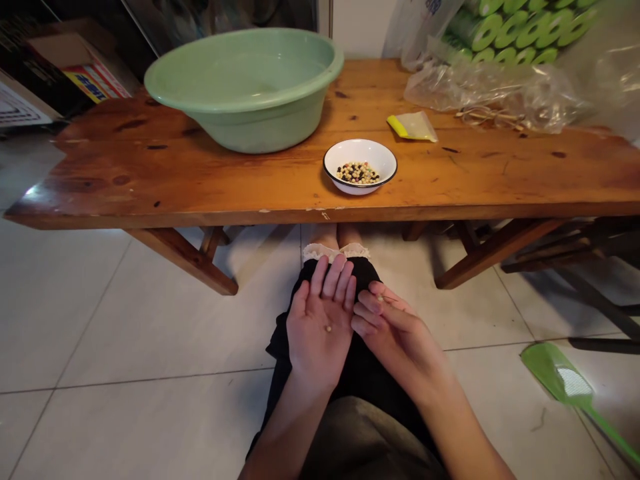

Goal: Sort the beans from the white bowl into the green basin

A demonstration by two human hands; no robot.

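My left hand [323, 327] is palm up over my lap, its fingers stretched out. One small pale bead [329, 328] rests on that palm. Close beside it, my right hand [387, 320] is closed, with thumb and index finger pinched on another pale bead [381, 298]. A fine thread-like line shows near the pinch, too thin to make out well. Beyond both hands, near the table's front edge, a white bowl [356, 190] with a dark rim contains many small beads [358, 173], mostly cream and black.
A large green basin [260, 127] stands on the wooden table [240, 187]. A small yellow-and-clear packet [413, 127] lies behind the bowl. Clear plastic bags [495, 87] with green rolls [520, 30] are at the back right. A green fly swatter [560, 380] is on the tiled floor.
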